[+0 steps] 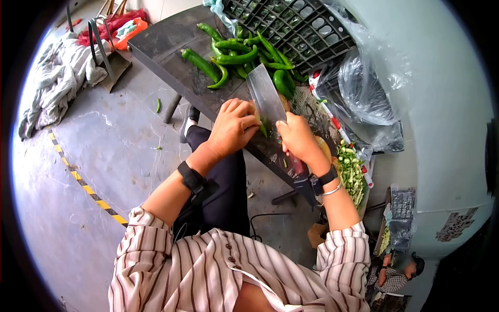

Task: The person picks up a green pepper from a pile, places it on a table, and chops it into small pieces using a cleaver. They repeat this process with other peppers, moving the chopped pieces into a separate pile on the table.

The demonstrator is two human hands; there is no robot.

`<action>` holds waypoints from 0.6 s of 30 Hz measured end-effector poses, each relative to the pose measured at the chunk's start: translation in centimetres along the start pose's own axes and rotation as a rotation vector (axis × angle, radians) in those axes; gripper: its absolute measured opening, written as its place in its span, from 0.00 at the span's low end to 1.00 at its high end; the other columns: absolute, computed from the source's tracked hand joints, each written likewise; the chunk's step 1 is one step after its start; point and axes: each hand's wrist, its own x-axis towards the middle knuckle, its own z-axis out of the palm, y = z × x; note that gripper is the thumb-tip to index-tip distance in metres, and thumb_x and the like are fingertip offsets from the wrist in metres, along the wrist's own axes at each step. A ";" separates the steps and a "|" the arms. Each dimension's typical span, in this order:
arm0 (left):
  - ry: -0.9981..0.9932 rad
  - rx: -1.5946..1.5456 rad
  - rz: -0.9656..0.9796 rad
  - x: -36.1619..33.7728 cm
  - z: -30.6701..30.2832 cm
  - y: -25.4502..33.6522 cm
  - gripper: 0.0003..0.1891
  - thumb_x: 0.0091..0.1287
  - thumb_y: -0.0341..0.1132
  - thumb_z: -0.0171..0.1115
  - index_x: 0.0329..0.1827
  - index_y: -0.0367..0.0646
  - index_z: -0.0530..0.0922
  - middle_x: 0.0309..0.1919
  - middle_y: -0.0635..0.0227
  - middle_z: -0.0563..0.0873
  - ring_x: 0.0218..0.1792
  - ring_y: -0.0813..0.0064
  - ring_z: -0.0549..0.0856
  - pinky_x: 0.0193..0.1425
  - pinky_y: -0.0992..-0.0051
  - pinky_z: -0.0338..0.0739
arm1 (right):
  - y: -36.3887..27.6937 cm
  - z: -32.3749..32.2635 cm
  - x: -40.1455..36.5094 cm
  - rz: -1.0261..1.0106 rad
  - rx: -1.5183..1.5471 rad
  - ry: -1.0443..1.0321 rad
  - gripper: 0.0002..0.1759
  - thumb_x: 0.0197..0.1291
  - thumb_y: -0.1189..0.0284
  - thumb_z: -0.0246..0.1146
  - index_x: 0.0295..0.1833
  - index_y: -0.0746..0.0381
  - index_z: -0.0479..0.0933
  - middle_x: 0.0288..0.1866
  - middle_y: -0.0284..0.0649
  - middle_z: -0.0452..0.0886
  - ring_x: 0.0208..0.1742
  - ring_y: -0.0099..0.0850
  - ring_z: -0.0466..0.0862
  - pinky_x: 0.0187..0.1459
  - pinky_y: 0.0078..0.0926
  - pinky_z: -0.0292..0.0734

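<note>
My right hand (pixel 299 136) grips the handle of a wide cleaver (pixel 266 96), whose blade stands on edge over the dark table (pixel 166 57). My left hand (pixel 234 126) is curled with fingers down on a green pepper (pixel 263 128), right against the blade's flat side. Only a small green piece of that pepper shows between the two hands. A pile of long green peppers (pixel 236 54) lies just beyond the blade. Cut pepper pieces (pixel 352 171) are heaped to the right of my right wrist.
A black plastic crate (pixel 291 26) and clear plastic bags (pixel 369 88) sit beyond the peppers. A grey cloth heap (pixel 57 78) and a dustpan (pixel 112 57) lie on the concrete floor at left. One pepper (pixel 158 105) lies on the floor. Another person (pixel 395 275) sits at lower right.
</note>
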 end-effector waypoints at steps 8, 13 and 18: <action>-0.002 0.019 -0.006 -0.1 0.3 -0.2 0.07 0.49 0.31 0.72 0.31 0.48 0.83 0.38 0.71 0.79 0.48 0.64 0.78 0.60 0.64 0.69 | 0.3 -0.5 -1.1 -0.167 -0.155 0.098 0.11 0.68 0.72 0.55 0.37 0.71 0.71 0.17 0.48 0.76 0.17 0.37 0.79 0.20 0.35 0.73; 0.004 0.001 -0.017 0.0 0.3 -0.1 0.08 0.49 0.31 0.72 0.31 0.49 0.83 0.39 0.73 0.80 0.48 0.65 0.78 0.60 0.64 0.70 | -0.9 -0.3 -1.9 -0.010 -0.079 -0.002 0.12 0.67 0.71 0.55 0.37 0.72 0.72 0.21 0.57 0.77 0.24 0.52 0.82 0.29 0.45 0.75; -0.017 0.009 -0.036 -0.1 0.2 0.0 0.08 0.49 0.31 0.72 0.31 0.49 0.83 0.40 0.73 0.80 0.48 0.65 0.78 0.60 0.64 0.69 | 0.3 -0.2 -1.3 -0.138 -0.208 -0.001 0.12 0.69 0.71 0.55 0.37 0.71 0.71 0.16 0.41 0.75 0.13 0.29 0.76 0.17 0.29 0.72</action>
